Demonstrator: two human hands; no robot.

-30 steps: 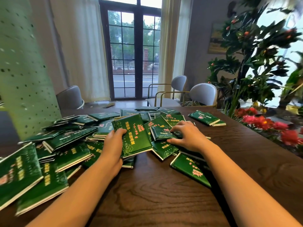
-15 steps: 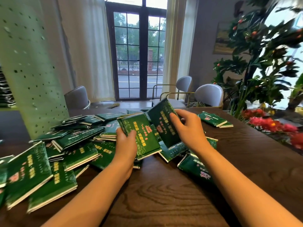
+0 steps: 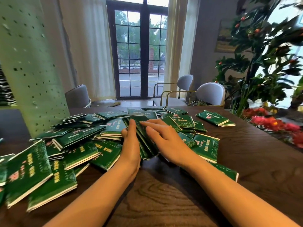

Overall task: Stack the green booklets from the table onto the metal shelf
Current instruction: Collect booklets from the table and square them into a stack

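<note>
1. The green booklets [image 3: 78, 138] are dark green with a pale swirly border, yellow and red lettering on the cover and white page edges. Dozens lie scattered and overlapping across the dark wood counter [image 3: 164, 202], mostly on the left and in the middle.
2. A small stack [image 3: 145, 136] of them stands on edge between the hands, near the middle of the pile.
3. The left hand [image 3: 131, 145] lies flat against the stack's left side with its fingers straight. The right hand [image 3: 165, 143] rests on the other side with its fingers spread out.
4. Can't tell where the left thumb is; it's hidden.
5. The cover lettering is too blurry to read.
6. One booklet [image 3: 226, 171] is half hidden under the right forearm, and the ones at the bottom left run off the frame.
7. The tall perforated pale green panel [image 3: 32, 71] on the left is probably the side of the metal shelf, but it's cut off top and bottom.
</note>
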